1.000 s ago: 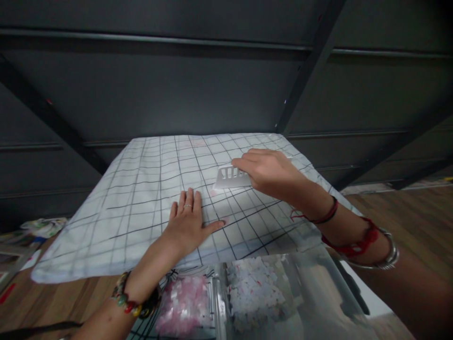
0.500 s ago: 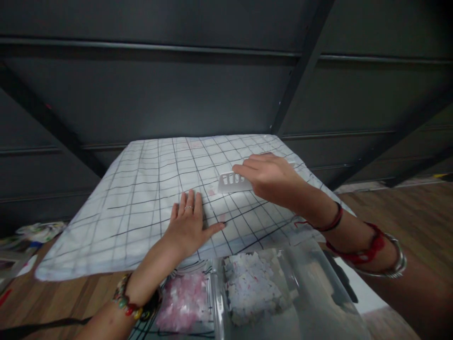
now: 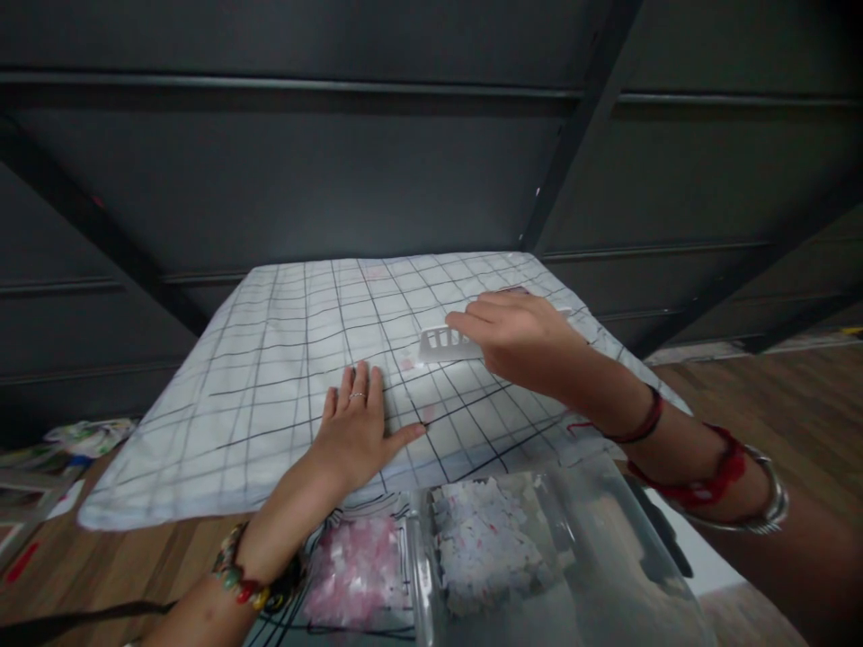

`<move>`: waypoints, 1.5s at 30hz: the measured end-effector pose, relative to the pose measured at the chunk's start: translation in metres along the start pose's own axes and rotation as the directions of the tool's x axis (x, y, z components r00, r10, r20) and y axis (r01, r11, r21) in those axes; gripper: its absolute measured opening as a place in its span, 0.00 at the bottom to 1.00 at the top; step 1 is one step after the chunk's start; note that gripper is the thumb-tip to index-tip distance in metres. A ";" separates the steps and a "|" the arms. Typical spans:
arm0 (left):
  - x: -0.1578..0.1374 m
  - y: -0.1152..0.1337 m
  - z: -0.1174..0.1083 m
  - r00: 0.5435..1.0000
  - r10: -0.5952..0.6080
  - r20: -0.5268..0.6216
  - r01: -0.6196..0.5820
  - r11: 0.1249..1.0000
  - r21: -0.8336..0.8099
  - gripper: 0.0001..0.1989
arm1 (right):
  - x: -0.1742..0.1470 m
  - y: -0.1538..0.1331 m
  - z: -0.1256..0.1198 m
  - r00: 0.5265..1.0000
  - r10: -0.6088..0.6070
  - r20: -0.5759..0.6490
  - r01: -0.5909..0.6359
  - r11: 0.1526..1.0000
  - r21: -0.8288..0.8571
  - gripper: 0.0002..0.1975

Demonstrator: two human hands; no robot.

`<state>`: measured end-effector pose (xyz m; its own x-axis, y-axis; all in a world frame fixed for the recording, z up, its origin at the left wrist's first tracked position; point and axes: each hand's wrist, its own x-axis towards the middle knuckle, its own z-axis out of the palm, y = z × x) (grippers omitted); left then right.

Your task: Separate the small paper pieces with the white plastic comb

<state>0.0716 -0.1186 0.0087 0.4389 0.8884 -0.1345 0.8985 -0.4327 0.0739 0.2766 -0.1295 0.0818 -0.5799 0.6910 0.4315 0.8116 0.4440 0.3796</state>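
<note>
A white cloth with a dark grid pattern (image 3: 283,359) covers the surface before me. My left hand (image 3: 357,427) lies flat on it, fingers spread and a ring on one of them. Further right, my right hand (image 3: 516,337) is wrapped round a white slotted scraper (image 3: 441,346), a flat plastic piece with a row of openings. Its lower edge is at the cloth, and its far end shows past my knuckles. Between the hands, faint pink marks (image 3: 408,364) show on the cloth.
Close to me stands a clear plastic box (image 3: 607,548) with torn white paper scraps (image 3: 482,539) inside. Left of it lies a clear bag of pink pieces (image 3: 357,571). A dark panelled wall (image 3: 337,180) rises behind the cloth. Wooden floor (image 3: 761,386) shows at the right.
The whole view has shifted slightly. Both hands keep nearly the same places on the cloth, and my right hand still grips the scraper.
</note>
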 end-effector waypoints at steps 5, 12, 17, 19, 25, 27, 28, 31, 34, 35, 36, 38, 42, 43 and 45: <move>0.001 -0.001 0.002 1.000 -0.002 0.014 0.002 1.000 -0.013 0.48 | -0.015 0.005 -0.018 1.000 -0.023 0.015 0.023 0.999 0.036 0.15; 0.001 0.007 -0.004 0.999 -0.021 0.050 0.021 1.000 0.003 0.48 | -0.016 0.001 -0.019 0.999 -0.035 0.022 0.035 0.999 -0.006 0.17; 0.000 0.002 0.000 1.000 -0.001 0.016 0.001 1.000 0.015 0.48 | -0.031 0.007 -0.023 0.997 -0.043 0.061 0.039 0.998 0.057 0.16; 0.000 0.001 0.002 1.000 0.008 0.006 -0.008 1.000 0.016 0.48 | -0.040 0.012 -0.029 0.997 -0.050 0.050 0.048 0.998 0.046 0.15; 0.001 0.005 0.001 1.000 0.006 0.005 -0.006 1.000 0.010 0.47 | -0.060 0.014 -0.039 1.000 -0.010 0.003 0.010 0.998 -0.061 0.14; 0.002 0.007 -0.001 1.000 -0.002 0.025 0.001 1.000 0.021 0.47 | -0.062 0.014 -0.038 1.000 -0.013 0.012 0.014 0.998 -0.063 0.14; 0.002 0.007 -0.001 0.999 -0.008 0.036 0.007 1.000 0.027 0.47 | -0.062 0.013 -0.036 1.000 -0.012 0.022 0.013 0.998 -0.066 0.15; 0.003 0.007 -0.001 0.999 -0.010 0.038 0.008 1.000 0.028 0.47 | -0.055 0.012 -0.026 0.999 -0.004 0.041 0.007 0.998 -0.057 0.15; 0.004 0.005 0.001 1.000 0.007 0.013 -0.007 1.000 0.014 0.48 | -0.042 0.011 -0.018 1.000 0.013 0.028 -0.012 0.999 -0.044 0.15; 0.004 0.005 0.002 1.000 0.009 0.010 -0.009 1.000 0.013 0.48 | -0.038 0.011 -0.017 0.999 0.022 0.024 -0.021 0.999 -0.046 0.15; 0.004 0.005 0.002 1.000 0.006 0.012 -0.006 1.000 0.015 0.48 | -0.036 0.012 -0.016 0.999 0.031 0.019 -0.030 0.998 -0.048 0.15; 0.004 0.004 0.001 1.000 -0.005 0.018 0.004 1.000 0.020 0.47 | -0.035 0.013 -0.019 0.999 0.038 0.021 -0.037 0.998 -0.046 0.15; 0.004 0.005 -0.001 1.000 -0.007 0.026 0.006 0.999 0.040 0.46 | -0.050 0.017 -0.029 1.000 0.007 0.019 -0.007 1.000 -0.009 0.14; 0.004 0.006 -0.001 0.999 -0.009 0.032 0.008 0.999 0.047 0.46 | -0.054 0.018 -0.030 1.000 -0.008 0.009 0.008 1.000 -0.006 0.14; 0.004 0.007 -0.001 0.999 -0.021 0.049 0.019 0.998 0.058 0.46 | -0.060 0.018 -0.029 0.999 -0.032 0.000 0.032 0.999 -0.018 0.15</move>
<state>0.0800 -0.1178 0.0095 0.4193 0.8889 -0.1843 0.9055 -0.4242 0.0141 0.3237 -0.1799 0.0865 -0.6059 0.6763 0.4188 0.7909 0.4557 0.4084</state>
